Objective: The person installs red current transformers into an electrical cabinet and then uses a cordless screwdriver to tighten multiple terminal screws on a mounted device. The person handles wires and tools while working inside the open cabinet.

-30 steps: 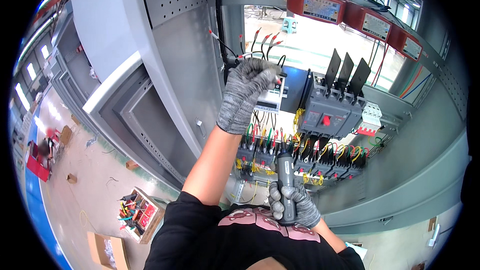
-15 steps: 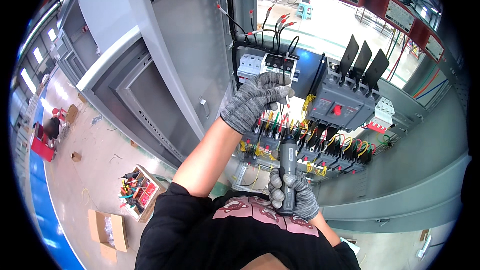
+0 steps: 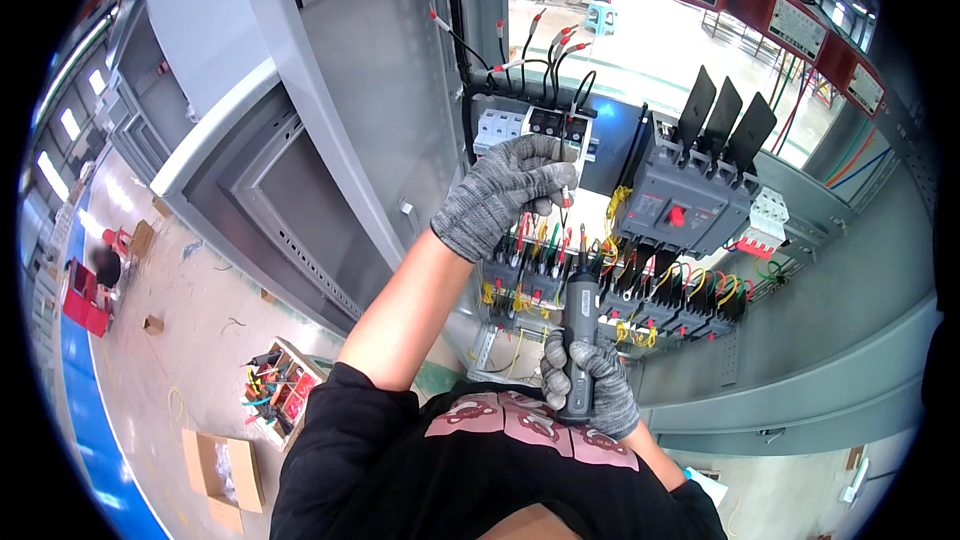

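My left hand (image 3: 505, 190), in a grey knit glove, pinches a thin black wire (image 3: 566, 196) with a red-and-white end below the fingertips. Just behind those fingers sits a black-and-white electrical device (image 3: 556, 124), partly covered by the glove. A white miniature circuit breaker (image 3: 497, 128) stands to its left. My right hand (image 3: 606, 390), gloved too, is wrapped round a dark grey cordless screwdriver (image 3: 580, 315) held upright in front of my chest. Its bit points up toward a row of small breakers (image 3: 665, 305) with coloured wires.
A large grey circuit breaker (image 3: 680, 205) with black fins and a red knob is mounted to the right. Several black wires (image 3: 550, 60) with red ends stick up at the back. On the floor at left are a toolbox (image 3: 290, 390) and an opened carton (image 3: 228, 470).
My left hand has shifted slightly left and down with the wire still pinched. The screwdriver in my right hand has moved a little to the right.
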